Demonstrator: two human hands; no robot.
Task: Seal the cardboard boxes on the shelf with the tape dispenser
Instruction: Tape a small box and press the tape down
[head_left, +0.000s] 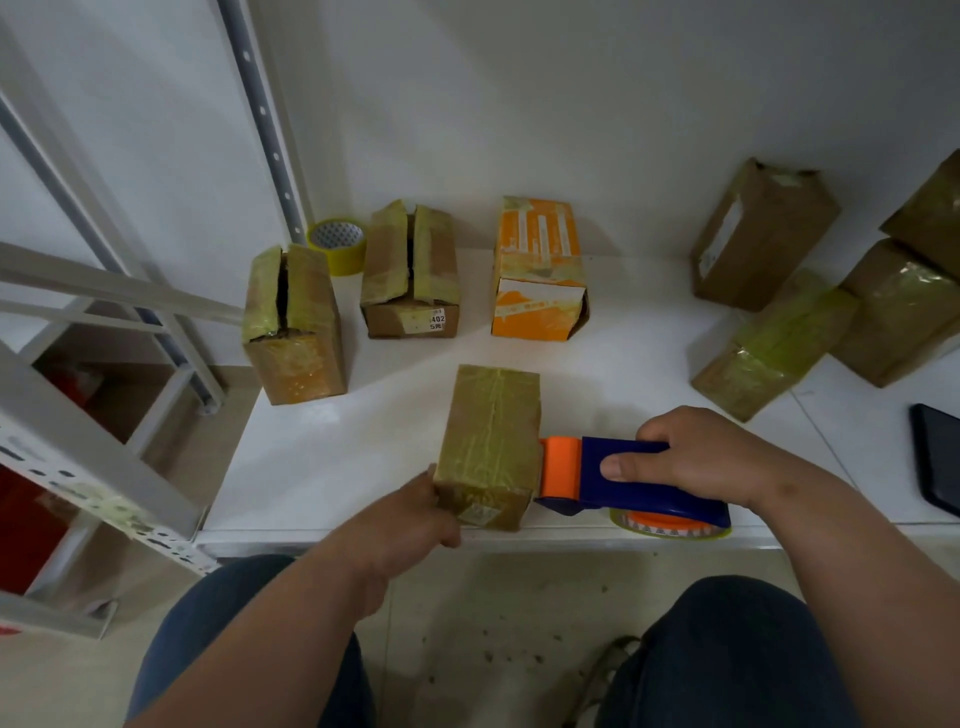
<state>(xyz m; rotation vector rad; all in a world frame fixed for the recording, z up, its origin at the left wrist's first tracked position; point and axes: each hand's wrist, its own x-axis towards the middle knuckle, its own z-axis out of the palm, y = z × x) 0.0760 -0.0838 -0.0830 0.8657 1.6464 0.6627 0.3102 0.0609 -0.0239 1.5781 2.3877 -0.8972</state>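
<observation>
A small brown cardboard box (491, 441) covered in yellowish tape stands at the front edge of the white shelf (623, 353). My left hand (410, 519) grips its near left corner. My right hand (696, 457) holds the blue and orange tape dispenser (613, 475), whose orange head touches the box's right side. Two brown boxes with split tops, one (293, 325) at the left and one (410, 273) behind it, stand further back. An orange box (540, 270) stands in the middle.
A loose roll of yellow tape (337, 244) leans at the back left by the perforated upright (265, 119). Several taped brown boxes (779, 343) crowd the right side. A dark tablet (940, 457) lies at the right edge. Another metal rack (93, 467) stands at the left.
</observation>
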